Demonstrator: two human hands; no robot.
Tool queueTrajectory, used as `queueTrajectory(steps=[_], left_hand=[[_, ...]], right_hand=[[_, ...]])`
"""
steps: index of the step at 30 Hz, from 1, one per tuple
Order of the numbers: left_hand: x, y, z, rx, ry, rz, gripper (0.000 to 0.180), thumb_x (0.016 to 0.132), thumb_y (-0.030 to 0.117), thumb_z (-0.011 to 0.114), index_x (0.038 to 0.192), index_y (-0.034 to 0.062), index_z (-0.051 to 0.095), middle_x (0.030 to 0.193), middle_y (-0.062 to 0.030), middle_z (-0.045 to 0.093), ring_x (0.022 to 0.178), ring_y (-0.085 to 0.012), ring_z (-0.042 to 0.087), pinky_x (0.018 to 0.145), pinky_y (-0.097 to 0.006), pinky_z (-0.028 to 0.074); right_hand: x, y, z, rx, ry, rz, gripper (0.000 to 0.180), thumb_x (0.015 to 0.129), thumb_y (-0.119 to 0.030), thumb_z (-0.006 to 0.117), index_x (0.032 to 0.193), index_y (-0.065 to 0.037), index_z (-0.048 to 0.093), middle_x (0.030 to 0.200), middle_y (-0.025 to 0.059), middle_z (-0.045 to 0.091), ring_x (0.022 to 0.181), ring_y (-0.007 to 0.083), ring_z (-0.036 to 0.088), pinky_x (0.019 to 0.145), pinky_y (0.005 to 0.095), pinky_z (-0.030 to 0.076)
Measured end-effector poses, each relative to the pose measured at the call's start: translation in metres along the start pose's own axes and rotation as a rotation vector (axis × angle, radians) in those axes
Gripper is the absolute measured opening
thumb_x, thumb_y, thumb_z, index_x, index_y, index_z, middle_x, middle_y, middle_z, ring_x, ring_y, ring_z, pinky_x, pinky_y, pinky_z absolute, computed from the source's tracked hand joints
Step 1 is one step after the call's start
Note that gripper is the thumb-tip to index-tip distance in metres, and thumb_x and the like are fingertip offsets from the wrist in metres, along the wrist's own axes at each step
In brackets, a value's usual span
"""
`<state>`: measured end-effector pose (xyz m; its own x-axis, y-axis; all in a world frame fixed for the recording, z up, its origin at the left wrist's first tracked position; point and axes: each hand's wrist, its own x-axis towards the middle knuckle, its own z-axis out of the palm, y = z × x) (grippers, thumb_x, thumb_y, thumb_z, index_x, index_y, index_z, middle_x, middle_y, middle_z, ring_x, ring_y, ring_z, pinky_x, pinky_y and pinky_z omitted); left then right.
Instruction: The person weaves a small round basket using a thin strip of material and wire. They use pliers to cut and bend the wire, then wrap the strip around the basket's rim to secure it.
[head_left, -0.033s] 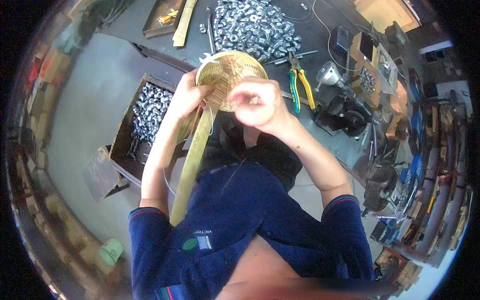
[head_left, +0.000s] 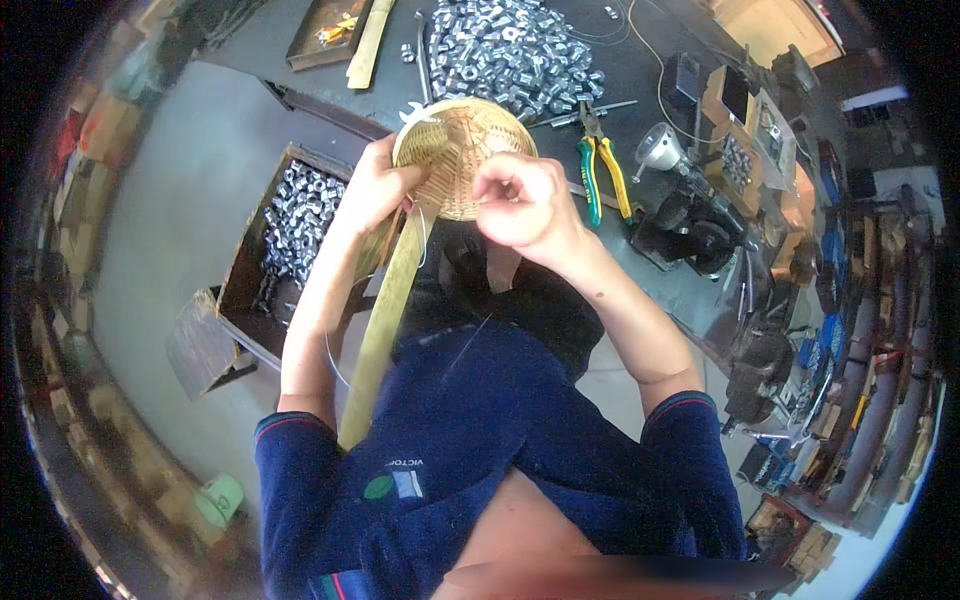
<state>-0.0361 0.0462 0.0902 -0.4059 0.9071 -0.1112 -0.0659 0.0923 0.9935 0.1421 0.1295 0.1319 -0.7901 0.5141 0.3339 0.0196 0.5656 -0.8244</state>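
Note:
A round woven bamboo basket (head_left: 458, 190) is held over my lap at the table edge, its open side facing me. My left hand (head_left: 376, 190) grips its left rim, the thumb on the inner side. From that spot a long flat bamboo strip (head_left: 385, 318) runs down toward my chest. A thin wire (head_left: 426, 238) loops beside the strip and trails down past my left forearm. My right hand (head_left: 528, 200) is over the basket's right side with fingers curled into a pinch; whatever is between the fingertips is too small to make out.
A heap of metal nuts (head_left: 510, 55) lies on the dark table beyond the basket. Pliers (head_left: 602, 175) with green and yellow handles and a clamp-like machine (head_left: 690, 215) are to the right. At left, a wooden crate (head_left: 243, 262) holds more nuts. A wrench (head_left: 423, 60) lies behind the basket.
My right hand has shifted slightly to the right across the basket, uncovering more of the weave. My left hand and the bamboo strip stay nearly where they were.

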Motion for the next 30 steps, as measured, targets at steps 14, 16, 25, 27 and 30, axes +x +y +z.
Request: queueTrajectory(steps=[14, 16, 25, 27, 30], left_hand=[[0.016, -0.022, 0.009, -0.146, 0.108, -0.065, 0.029, 0.072, 0.000, 0.053, 0.099, -0.0050, 0.061, 0.070, -0.0072, 0.063, 0.048, -0.0115, 0.056, 0.036, -0.021, 0.040], [0.019, -0.025, 0.009, -0.107, 0.102, -0.040, 0.028, 0.072, 0.001, 0.053, 0.098, -0.0053, 0.061, 0.069, -0.0069, 0.063, 0.048, -0.0110, 0.055, 0.036, -0.021, 0.040], [0.011, -0.020, 0.004, -0.087, 0.134, -0.066, 0.029, 0.076, 0.001, 0.054, 0.104, -0.0062, 0.059, 0.088, -0.0100, 0.064, 0.073, -0.0147, 0.060, 0.063, -0.025, 0.046], [0.008, -0.019, 0.010, -0.177, 0.212, -0.012, 0.027, 0.072, -0.001, 0.052, 0.097, -0.0044, 0.062, 0.073, -0.0050, 0.063, 0.054, -0.0085, 0.055, 0.043, -0.020, 0.040], [0.008, -0.017, 0.008, -0.105, 0.174, 0.024, 0.029, 0.072, -0.002, 0.052, 0.099, -0.0048, 0.062, 0.075, -0.0052, 0.063, 0.058, -0.0095, 0.056, 0.049, -0.021, 0.042]], right_hand=[[0.017, 0.009, 0.015, -0.305, -0.041, 0.160, 0.017, 0.066, -0.016, 0.061, 0.068, 0.001, 0.059, 0.061, 0.0147, 0.059, 0.060, 0.0240, 0.062, 0.059, 0.0328, 0.049], [0.026, 0.010, 0.024, -0.315, -0.021, 0.153, 0.020, 0.065, -0.018, 0.061, 0.068, 0.002, 0.061, 0.061, 0.0170, 0.060, 0.060, 0.0277, 0.063, 0.060, 0.0344, 0.050], [0.035, 0.034, 0.046, -0.240, 0.137, 0.309, 0.019, 0.065, -0.015, 0.061, 0.073, 0.002, 0.062, 0.061, 0.0174, 0.060, 0.060, 0.0249, 0.063, 0.061, 0.0334, 0.050], [0.037, 0.034, 0.049, -0.193, 0.134, 0.326, 0.019, 0.065, -0.015, 0.061, 0.074, 0.002, 0.061, 0.061, 0.0170, 0.060, 0.059, 0.0238, 0.062, 0.060, 0.0332, 0.049], [0.036, 0.037, 0.053, -0.212, 0.191, 0.294, 0.021, 0.064, -0.014, 0.061, 0.077, 0.002, 0.060, 0.059, 0.0149, 0.059, 0.057, 0.0221, 0.060, 0.057, 0.0329, 0.047]])
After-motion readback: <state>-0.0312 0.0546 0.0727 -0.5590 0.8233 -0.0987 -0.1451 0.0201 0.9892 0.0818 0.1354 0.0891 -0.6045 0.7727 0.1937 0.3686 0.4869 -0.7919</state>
